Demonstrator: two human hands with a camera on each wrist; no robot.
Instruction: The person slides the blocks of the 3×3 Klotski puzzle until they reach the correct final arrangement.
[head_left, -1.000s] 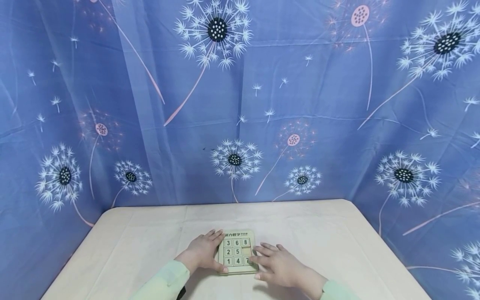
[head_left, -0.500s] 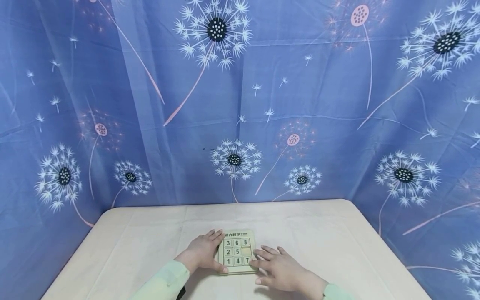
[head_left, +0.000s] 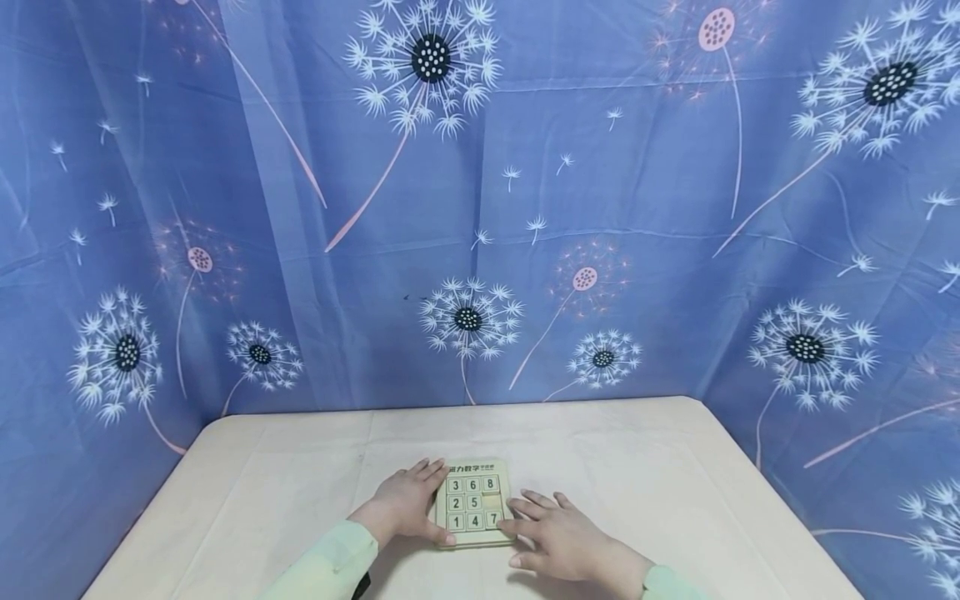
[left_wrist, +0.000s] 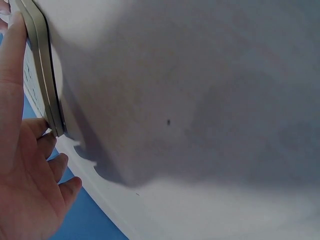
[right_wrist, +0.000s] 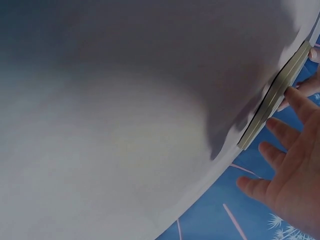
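Observation:
A pale green number slide puzzle (head_left: 480, 540) lies flat on the table. Its tiles read 3, 6, 8 in the top row, 2, 5 and a gap at the right in the middle row, and 1, 4, 7 at the bottom. My left hand (head_left: 407, 502) holds the puzzle's left side, thumb at the near corner and fingers by the far one. Straight fingers of my right hand (head_left: 566, 537) reach over the right edge, one fingertip touching the 7 tile (head_left: 492, 518). Both wrist views show the puzzle edge-on, the numbers mostly hidden.
A cream table (head_left: 315, 450) carries the puzzle near its front. Blue curtain (head_left: 375, 333) with dandelion prints encloses the back and both sides. A small dark object (head_left: 362, 585) shows beneath the left sleeve.
My right hand has shifted slightly, its fingertip drawing back toward the right edge of the 7 tile, so the number shows fully. The left hand and tile order look the same.

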